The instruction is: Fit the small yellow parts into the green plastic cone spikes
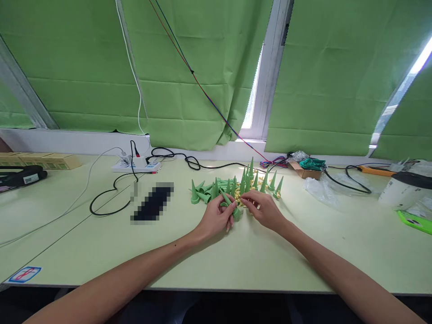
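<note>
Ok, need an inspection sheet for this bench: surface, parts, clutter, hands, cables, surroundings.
Surface: pale table, seam at left, sticker near the front-left corner.
Parts: green cones, some upright, some lying, among small yellow pieces.
Clutter: lidded container, green phone case and plastic bags at right; yellow boxes at left; one dark item is pixelated.
Hands: left hand holds a cone; right hand at the yellow pieces, grip unclear.
Cables: black cord looped before a power strip; red-and-blue wires hang down.
Surroundings: green curtains, window frame.
</note>
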Available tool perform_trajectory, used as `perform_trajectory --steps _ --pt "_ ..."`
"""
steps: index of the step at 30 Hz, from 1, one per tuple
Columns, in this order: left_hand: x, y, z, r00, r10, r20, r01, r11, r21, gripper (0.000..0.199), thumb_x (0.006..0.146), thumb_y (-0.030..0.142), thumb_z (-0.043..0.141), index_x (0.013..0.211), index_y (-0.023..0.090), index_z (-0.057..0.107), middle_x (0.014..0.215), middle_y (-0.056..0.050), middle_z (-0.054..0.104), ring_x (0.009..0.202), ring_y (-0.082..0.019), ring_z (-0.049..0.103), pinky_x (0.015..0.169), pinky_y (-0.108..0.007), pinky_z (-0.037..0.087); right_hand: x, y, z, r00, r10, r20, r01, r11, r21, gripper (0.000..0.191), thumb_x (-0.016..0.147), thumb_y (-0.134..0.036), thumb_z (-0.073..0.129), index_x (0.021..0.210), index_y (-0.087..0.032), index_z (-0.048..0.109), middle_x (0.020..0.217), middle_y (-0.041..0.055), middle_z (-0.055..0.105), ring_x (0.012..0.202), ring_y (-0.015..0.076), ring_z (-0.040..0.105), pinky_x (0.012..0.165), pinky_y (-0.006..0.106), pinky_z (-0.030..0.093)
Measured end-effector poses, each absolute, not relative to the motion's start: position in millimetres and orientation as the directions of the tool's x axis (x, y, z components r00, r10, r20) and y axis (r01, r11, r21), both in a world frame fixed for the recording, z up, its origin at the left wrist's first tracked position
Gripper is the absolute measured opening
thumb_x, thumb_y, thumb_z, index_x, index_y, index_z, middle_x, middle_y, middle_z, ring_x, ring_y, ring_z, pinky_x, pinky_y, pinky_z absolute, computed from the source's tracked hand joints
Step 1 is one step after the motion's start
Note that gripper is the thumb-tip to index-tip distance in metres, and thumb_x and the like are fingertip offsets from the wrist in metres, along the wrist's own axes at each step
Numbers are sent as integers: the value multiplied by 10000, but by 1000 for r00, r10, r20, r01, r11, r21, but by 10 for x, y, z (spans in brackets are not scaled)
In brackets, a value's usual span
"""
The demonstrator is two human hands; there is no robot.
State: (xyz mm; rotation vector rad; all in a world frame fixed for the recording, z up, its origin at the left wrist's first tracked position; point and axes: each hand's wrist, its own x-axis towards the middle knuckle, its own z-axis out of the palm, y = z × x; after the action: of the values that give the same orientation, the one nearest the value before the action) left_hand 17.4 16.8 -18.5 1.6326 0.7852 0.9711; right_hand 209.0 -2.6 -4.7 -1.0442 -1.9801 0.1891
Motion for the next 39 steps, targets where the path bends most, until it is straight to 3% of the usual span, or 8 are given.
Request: perform_trajectory --steps 7,21,39 --pt "183 174 -164 469 847 252 -55 -257 965 354 915 524 570 1003 189 496 535 41 591 403 -115 535 430 -227 457 2093 -21 -39 -233 765 600 579 605 -547 184 969 -302 521 881 -202 648 792 36 679 637 148 597 581 265 476" --pt "168 167 -165 374 895 241 43 -276 960 350 924 548 547 910 200 509 460 62 557 310 -87 434 348 -187 341 2060 -46 -44 -277 736 618 521 655 -547 201 946 -335 574 847 -189 671 741 32 673 608 128 577 547 237 471" --pt "162 172 -183 387 888 250 33 -284 958 317 921 525 565 910 213 515 435 77 504 322 -89 418 330 -178 342 2046 -38 -62 -302 707 639 504 687 -523 208 956 -329 570 844 -180 662 733 39 668 601 130 555 528 231 456"
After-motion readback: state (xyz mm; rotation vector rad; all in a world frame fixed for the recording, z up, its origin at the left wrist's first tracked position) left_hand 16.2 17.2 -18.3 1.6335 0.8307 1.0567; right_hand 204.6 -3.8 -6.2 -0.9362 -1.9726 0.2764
